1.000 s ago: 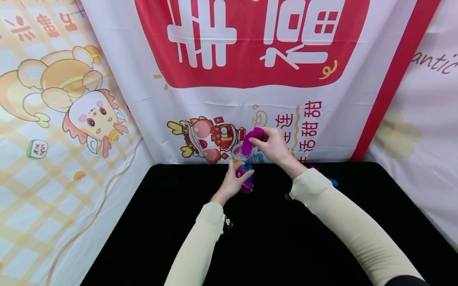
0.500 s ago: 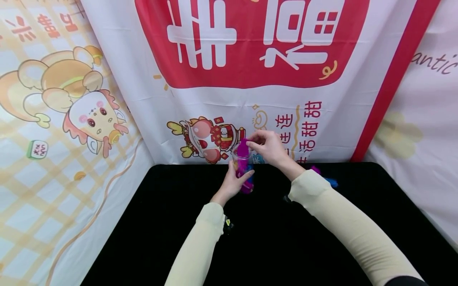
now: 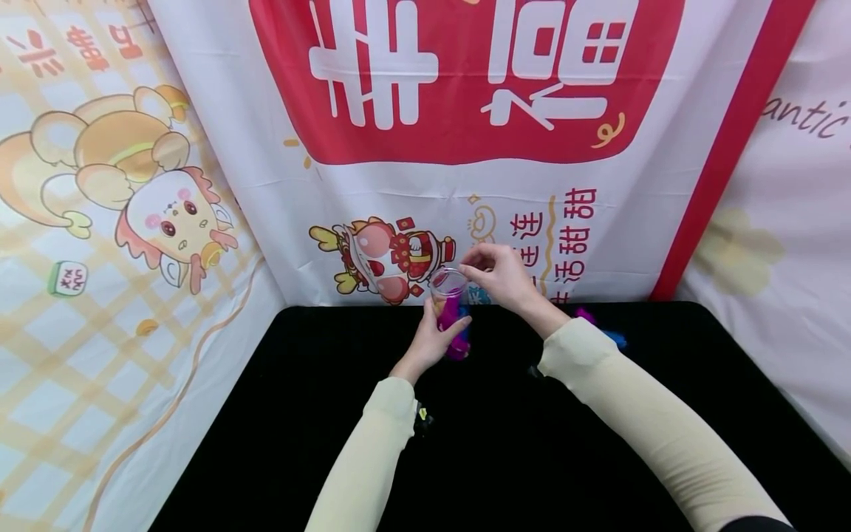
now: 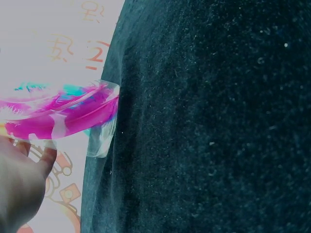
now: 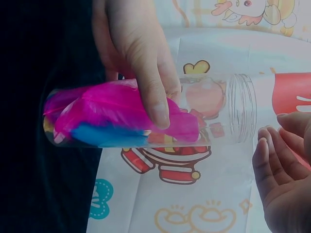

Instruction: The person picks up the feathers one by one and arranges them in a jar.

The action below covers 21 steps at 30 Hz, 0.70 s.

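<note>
Upright on the black table stands a clear, wide-mouthed jar (image 3: 449,279) with a threaded neck. Inside it magenta feathers (image 5: 114,104) and a blue feather (image 5: 104,134) show through the wall, all below the neck. My left hand (image 3: 431,340) grips the jar around its middle, thumb across the near side. Close to the open rim is my right hand (image 3: 503,278), its fingers loosely bent with nothing between them, as the right wrist view shows beside the jar's neck. The left wrist view catches the jar's feather-filled lower part and left fingertips (image 4: 48,156).
A magenta feather (image 3: 585,315) and a blue feather (image 3: 615,339) lie near the table's back edge, partly behind the right sleeve. A printed cloth (image 3: 372,185) hangs right behind the black table (image 3: 505,443), with further cloths at the left and right.
A magenta feather pinched in my right hand has gone down through the jar's mouth and been let go. The right hand stays by the rim; the left keeps its hold on the jar.
</note>
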{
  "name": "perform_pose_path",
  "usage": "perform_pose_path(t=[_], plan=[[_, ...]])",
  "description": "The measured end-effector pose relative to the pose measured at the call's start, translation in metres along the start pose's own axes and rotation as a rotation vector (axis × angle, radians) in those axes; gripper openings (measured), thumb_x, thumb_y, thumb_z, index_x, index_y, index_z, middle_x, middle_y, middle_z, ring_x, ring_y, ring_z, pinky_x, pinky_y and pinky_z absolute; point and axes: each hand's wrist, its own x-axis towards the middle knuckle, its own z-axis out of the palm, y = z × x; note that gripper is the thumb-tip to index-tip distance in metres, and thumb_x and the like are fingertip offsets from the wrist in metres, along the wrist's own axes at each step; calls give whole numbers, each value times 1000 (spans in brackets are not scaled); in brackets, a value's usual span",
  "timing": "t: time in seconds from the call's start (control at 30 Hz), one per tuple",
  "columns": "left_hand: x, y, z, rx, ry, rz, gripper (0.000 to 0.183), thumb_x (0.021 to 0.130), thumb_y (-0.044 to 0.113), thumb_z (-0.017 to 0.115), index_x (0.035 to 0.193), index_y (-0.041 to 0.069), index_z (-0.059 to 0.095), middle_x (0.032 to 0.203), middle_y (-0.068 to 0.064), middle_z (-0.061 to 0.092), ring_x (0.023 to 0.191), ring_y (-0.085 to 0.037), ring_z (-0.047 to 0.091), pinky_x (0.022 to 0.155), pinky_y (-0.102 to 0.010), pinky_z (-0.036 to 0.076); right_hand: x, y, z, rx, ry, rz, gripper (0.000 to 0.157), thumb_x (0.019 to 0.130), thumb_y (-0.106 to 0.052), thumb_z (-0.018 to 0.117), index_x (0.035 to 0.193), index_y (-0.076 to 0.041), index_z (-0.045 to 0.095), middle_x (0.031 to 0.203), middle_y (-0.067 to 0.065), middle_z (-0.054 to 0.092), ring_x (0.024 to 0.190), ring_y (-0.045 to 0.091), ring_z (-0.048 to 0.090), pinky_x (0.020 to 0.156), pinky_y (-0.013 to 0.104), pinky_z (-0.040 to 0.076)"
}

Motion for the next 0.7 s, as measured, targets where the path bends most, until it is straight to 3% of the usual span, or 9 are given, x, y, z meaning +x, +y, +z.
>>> perform_pose_path(t=[0.47, 0.7], plan=[[0, 0, 2, 26, 37, 34, 68, 96, 41, 73, 144, 23, 28, 143, -8, 50, 128, -28, 56, 110, -48, 44, -11, 12, -8, -12, -45, 3, 16, 96, -21, 75, 104, -9, 74, 102, 5, 74, 86, 22, 69, 73, 40, 57], [1, -1, 3, 44, 52, 42, 67, 97, 37, 73, 144, 22, 28, 143, -7, 51, 132, -26, 52, 113, -47, 40, -20, 23, -13, -10, -41, 45, 17, 95, -22, 76, 105, -9, 73, 101, 7, 74, 87, 26, 71, 69, 36, 59]])
